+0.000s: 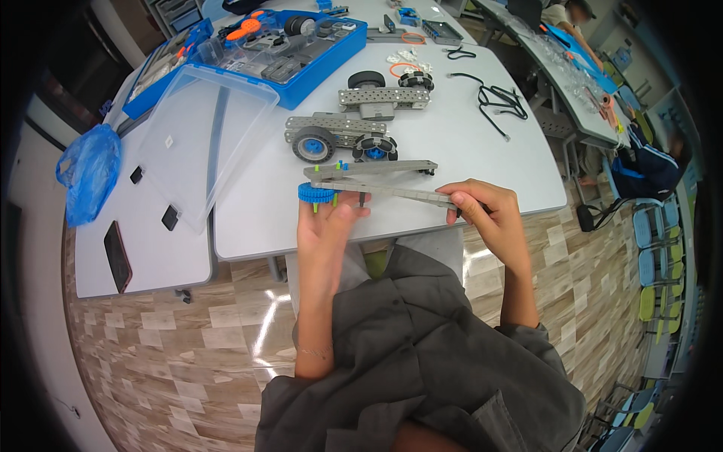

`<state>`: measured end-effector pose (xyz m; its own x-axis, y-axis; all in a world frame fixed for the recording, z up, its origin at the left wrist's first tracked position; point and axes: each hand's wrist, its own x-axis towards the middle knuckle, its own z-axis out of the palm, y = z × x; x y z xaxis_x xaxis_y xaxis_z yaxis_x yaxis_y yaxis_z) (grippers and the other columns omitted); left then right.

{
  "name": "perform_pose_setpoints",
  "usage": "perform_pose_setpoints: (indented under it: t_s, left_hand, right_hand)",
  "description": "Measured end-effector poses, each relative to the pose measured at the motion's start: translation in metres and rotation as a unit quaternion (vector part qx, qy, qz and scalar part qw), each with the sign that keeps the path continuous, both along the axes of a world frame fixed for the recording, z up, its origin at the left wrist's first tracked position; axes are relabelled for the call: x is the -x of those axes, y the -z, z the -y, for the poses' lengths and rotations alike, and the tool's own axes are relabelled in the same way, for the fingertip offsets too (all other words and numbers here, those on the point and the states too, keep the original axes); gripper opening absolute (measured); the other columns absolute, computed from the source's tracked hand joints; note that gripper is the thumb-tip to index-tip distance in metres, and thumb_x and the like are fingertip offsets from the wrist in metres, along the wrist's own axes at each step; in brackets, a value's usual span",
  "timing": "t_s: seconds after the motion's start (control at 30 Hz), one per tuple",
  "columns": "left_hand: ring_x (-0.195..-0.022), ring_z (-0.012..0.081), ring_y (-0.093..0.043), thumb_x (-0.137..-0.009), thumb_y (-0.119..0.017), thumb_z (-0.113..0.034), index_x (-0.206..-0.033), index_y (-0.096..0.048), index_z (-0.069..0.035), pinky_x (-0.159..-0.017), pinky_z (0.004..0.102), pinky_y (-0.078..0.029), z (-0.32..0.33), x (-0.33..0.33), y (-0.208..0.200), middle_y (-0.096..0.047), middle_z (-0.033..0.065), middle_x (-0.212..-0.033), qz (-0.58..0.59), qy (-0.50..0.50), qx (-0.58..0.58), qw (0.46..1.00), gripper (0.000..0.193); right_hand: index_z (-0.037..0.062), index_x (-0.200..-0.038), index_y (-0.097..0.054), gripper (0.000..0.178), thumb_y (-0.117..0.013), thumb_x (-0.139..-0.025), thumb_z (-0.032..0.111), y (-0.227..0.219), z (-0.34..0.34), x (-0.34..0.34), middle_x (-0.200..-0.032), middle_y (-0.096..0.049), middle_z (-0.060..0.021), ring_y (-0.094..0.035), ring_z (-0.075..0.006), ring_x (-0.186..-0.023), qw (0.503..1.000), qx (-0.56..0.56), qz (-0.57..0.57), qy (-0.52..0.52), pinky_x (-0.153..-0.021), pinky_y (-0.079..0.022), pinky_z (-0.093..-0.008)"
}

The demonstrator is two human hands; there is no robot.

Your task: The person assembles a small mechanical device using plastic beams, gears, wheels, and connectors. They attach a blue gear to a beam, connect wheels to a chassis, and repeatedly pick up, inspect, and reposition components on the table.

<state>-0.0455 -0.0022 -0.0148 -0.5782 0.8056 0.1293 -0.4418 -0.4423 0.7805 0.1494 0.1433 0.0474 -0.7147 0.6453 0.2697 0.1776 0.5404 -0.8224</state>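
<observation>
Between my hands is a grey beam assembly (392,188), made of two long bars that meet at the left in a narrow V. A blue gear (316,193) sits under its left end, with green and blue pins beside it. My left hand (329,222) grips that end from below, fingers around the gear and pins. My right hand (486,215) pinches the right tip of the nearer bar, and a small dark piece shows at its fingers. Just beyond stands a grey wheeled chassis (339,134) with blue-hubbed wheels. Another grey wheeled frame (384,98) lies behind it.
A blue parts box (309,90) and a clear lid (203,143) fill the table's left. Black cables (501,102) lie at right, a phone (117,256) and blue plastic bag (90,173) far left. Another person (568,22) sits at a table back right.
</observation>
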Motion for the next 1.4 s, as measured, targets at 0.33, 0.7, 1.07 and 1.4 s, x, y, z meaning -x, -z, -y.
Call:
perform_pose_setpoints:
  t_s: [0.33,0.7,1.07,1.4]
  left_hand:
    - [-0.107,0.0274,-0.054,-0.076,-0.086,-0.009,-0.124,-0.061,-0.005,-0.085,0.0389,-0.048,0.007,-0.008,0.008,-0.056,0.0101,-0.122,-0.608,-0.438,0.125,0.65,0.055]
    - [-0.113,0.022,-0.055,-0.074,-0.082,-0.021,-0.102,-0.073,-0.014,-0.091,0.0417,-0.037,0.007,0.004,0.011,-0.065,-0.0008,-0.116,-0.75,-0.322,0.143,0.561,0.03]
    - [-0.11,0.0259,-0.062,-0.071,-0.081,-0.008,-0.097,-0.07,-0.005,-0.096,0.047,-0.044,-0.008,0.018,0.015,-0.066,0.0053,-0.108,-0.7,-0.25,0.043,0.667,0.028]
    - [-0.101,0.0291,-0.061,-0.075,-0.073,0.006,-0.095,-0.069,-0.001,-0.084,0.0381,-0.052,-0.018,0.01,0.015,-0.066,0.0074,-0.103,-0.585,-0.195,0.01,0.787,0.021]
  right_hand:
    - [0.0002,-0.104,-0.072,0.018,-0.072,-0.086,0.003,0.015,0.011,-0.006,-0.084,-0.07,-0.0108,-0.064,-0.0219,-0.069,0.975,-0.22,-0.022,0.015,-0.062,-0.05,-0.0299]
    - [-0.0012,-0.1,-0.07,0.016,-0.073,-0.085,0.002,0.029,0.005,-0.01,-0.083,-0.069,-0.0109,-0.062,-0.0231,-0.067,0.962,-0.27,-0.019,-0.022,-0.059,-0.048,-0.031]
    - [0.0021,-0.11,-0.065,0.03,-0.07,-0.082,0.006,0.005,0.022,0.009,-0.104,-0.066,-0.0082,-0.062,-0.0255,-0.091,0.902,-0.415,0.119,-0.032,-0.084,-0.048,-0.0419]
    - [0.005,-0.101,-0.066,0.032,-0.067,-0.069,-0.002,0.024,0.013,0.048,-0.098,-0.064,-0.0041,-0.063,-0.0224,-0.086,0.907,-0.409,0.058,-0.076,-0.069,-0.053,-0.034]
